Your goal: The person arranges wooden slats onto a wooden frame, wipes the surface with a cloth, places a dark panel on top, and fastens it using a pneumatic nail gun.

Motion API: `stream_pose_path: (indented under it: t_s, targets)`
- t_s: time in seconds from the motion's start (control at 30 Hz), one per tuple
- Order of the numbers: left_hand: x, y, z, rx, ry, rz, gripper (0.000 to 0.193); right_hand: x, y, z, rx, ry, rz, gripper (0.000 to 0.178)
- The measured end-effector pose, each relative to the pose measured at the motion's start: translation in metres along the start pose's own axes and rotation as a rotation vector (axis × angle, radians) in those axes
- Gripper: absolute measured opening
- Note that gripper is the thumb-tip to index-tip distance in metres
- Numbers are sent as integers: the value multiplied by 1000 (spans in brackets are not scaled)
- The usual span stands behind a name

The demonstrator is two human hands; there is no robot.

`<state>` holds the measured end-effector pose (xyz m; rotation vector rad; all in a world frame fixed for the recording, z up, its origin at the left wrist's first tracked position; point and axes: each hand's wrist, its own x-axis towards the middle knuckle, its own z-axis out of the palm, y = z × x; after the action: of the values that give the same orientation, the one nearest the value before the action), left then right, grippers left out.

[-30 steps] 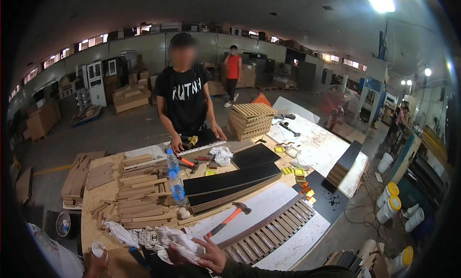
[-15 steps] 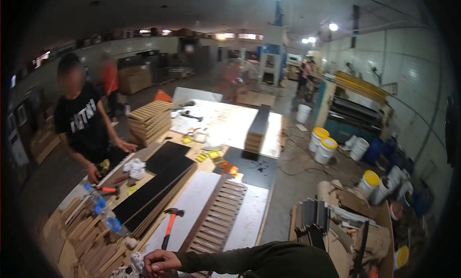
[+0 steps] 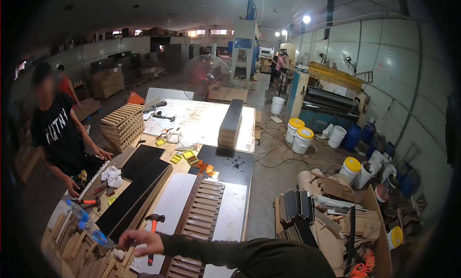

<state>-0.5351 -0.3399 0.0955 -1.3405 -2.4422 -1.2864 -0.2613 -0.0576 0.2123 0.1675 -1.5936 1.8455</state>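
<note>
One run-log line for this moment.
right grip: near hammer, hold unclear | left grip: out of view | slatted panel: beside hammer

The sleeve [image 3: 216,251] was dark olive green, the claw hammer [image 3: 154,225] orange and black, the slatted rack [image 3: 202,216] brown, the long panel [image 3: 129,194] black, the bucket lid [image 3: 305,132] yellow, and the co-worker's T-shirt [image 3: 55,141] black with white lettering.

Right hand [image 3: 139,240] half curled; sleeved forearm [image 3: 201,249] points leftward.

Extended the right hand [image 3: 139,240] before an orange-handled hammer [image 3: 153,226], near a slatted wooden panel [image 3: 204,203]. Took in long black boards [image 3: 134,191], plastic bottles [image 3: 99,236] at left and a co-worker [image 3: 58,134] at the worktable [image 3: 197,115].
</note>
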Motion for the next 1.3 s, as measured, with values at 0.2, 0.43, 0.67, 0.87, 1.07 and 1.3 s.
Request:
stream_pose_path:
  t_s: [0.2,0.43,0.67,0.87,1.07,1.3]
  targets:
    - [-17,66,121,-429,246,-44,39,-43,56,88,-183,-21,0,30]
    - [-55,41,175,-737,509,-466,44,-44,44,-12,714,315,137,30]
    - [-31,155,113,-965,448,-249,41,-49,44,0,1398,122,100,28]
    - [-42,151,113,-960,380,-380,47,-64,67,11,1092,379,221,23]
    - [-29,190,123,-315,131,101,55,-114,80,49,514,330,695,34]
    - [-19,211,110,-385,-104,370,64,-124,88,5,513,273,610,34]
